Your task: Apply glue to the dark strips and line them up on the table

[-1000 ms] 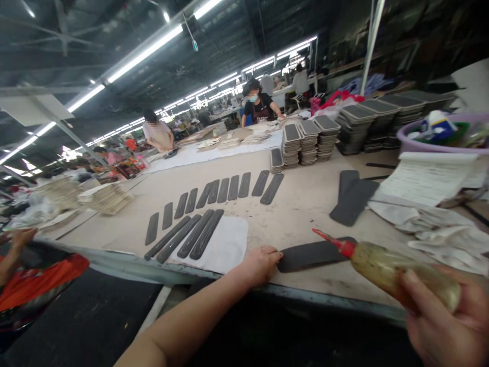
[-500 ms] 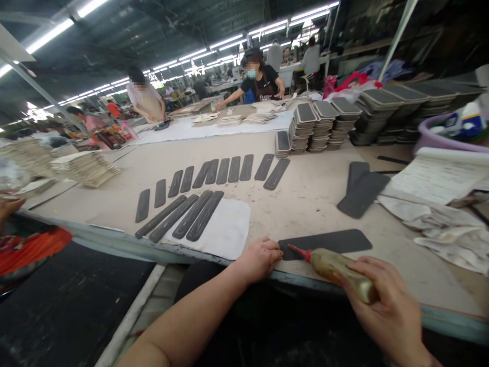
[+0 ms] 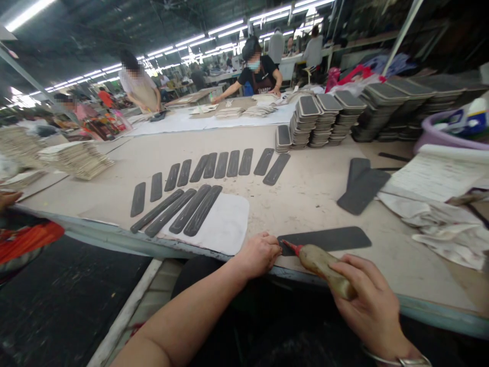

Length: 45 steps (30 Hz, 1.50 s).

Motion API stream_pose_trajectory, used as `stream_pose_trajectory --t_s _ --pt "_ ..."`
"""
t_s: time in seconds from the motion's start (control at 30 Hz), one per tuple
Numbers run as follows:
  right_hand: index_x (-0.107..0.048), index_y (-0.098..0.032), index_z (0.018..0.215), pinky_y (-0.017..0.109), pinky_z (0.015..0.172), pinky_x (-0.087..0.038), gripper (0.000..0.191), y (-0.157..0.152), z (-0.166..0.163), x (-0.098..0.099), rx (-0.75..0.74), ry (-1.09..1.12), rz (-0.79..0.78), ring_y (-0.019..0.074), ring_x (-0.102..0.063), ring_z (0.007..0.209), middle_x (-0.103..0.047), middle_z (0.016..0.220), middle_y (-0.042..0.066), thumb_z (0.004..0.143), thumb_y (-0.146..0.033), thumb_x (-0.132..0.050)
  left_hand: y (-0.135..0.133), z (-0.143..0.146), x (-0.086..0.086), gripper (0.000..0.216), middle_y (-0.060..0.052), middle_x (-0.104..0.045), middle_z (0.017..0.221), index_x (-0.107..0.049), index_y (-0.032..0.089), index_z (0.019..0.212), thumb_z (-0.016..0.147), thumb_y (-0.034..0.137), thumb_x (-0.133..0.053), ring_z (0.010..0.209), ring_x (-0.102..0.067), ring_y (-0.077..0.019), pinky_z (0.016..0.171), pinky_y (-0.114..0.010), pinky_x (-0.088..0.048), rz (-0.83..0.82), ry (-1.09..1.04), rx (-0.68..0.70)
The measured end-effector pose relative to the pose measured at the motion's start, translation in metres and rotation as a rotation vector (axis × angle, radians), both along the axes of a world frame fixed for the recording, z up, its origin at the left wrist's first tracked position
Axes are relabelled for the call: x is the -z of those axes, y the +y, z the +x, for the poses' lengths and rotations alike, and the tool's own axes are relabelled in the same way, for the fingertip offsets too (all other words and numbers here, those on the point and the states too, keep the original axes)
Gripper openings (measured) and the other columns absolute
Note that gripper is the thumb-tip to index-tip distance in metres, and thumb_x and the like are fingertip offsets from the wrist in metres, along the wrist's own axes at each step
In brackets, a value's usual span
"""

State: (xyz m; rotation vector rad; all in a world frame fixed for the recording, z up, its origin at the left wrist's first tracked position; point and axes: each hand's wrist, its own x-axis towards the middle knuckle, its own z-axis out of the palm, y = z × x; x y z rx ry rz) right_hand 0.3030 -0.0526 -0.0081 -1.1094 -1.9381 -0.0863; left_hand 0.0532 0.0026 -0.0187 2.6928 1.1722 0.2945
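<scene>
A squeeze bottle (image 3: pixel 319 262), yellowish and cloudy with a red nozzle, is gripped by my right hand (image 3: pixel 369 300). Its tip points left, over the near left end of a long dark grey strip (image 3: pixel 332 238) with rounded corners. At that same end, the curled fingers of my left hand (image 3: pixel 262 253) pinch the strip against the table's front edge. To the left, several dark strips with shiny streaks (image 3: pixel 196 211) lie partly on a white sheet (image 3: pixel 233 224). Behind them runs a row of shorter dark pieces (image 3: pixel 221 164).
Stacks of dark-topped pieces (image 3: pixel 309 122) stand at the back right. Two loose dark pieces (image 3: pixel 362 191) overlap near a paper pad (image 3: pixel 439 173), crumpled cloth (image 3: pixel 451 229) and a purple basin (image 3: pixel 435 132). Pale stacks (image 3: pixel 76 158) sit at left. Co-workers are across the table.
The bottle and my right hand have shifted left, bringing the nozzle tip closer to my left fingers. My left hand stays at the strip's end. The view has turned slightly.
</scene>
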Motion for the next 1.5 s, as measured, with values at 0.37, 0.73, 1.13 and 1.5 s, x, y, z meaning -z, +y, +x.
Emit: stream_pose_trajectory --t_s 0.37,0.73,1.13,1.5 --pt "-0.062 -0.018 0.096 0.028 0.07 -0.049 0.015 0.0 0.039 0.003 0.316 -0.022 0.056 0.0177 -0.06 0.084 -0.057 0.101 0.008 0.084 -0.028 -0.06 -0.001 0.002 0.003 0.027 -0.005 -0.067 0.086 -0.071 0.018 0.084 0.095 0.022 -0.047 0.081 -0.059 -0.0165 0.079 -0.03 -0.051 0.042 -0.096 -0.034" --pt "-0.064 -0.019 0.095 0.036 0.073 -0.05 0.02 0.008 0.073 0.006 0.621 0.014 0.074 0.0243 -0.059 0.087 -0.06 0.093 0.008 0.08 -0.033 -0.064 -0.001 0.001 0.001 0.025 -0.006 -0.067 0.091 -0.073 0.018 0.09 0.094 0.023 -0.049 0.088 -0.06 -0.0177 0.083 -0.031 -0.053 0.019 -0.135 -0.049" --pt "-0.063 -0.019 0.101 0.043 0.083 -0.05 0.029 0.0 0.07 -0.004 0.655 0.053 0.111 0.0331 -0.06 0.096 -0.062 0.095 0.012 0.076 -0.03 -0.073 0.0 0.002 0.002 0.025 -0.004 -0.068 0.086 -0.072 0.017 0.083 0.093 0.021 -0.049 0.084 -0.059 -0.0164 0.083 -0.029 -0.051 0.024 -0.12 -0.035" --pt "-0.057 -0.02 0.1 0.036 0.072 -0.05 0.022 0.001 0.006 -0.006 0.093 0.083 -0.022 0.0222 -0.06 0.086 -0.057 0.099 0.008 0.082 -0.029 -0.065 0.003 0.002 0.001 0.027 -0.005 -0.068 0.089 -0.072 0.017 0.085 0.094 0.022 -0.047 0.086 -0.06 -0.0165 0.087 -0.03 -0.048 -0.034 -0.031 -0.025"
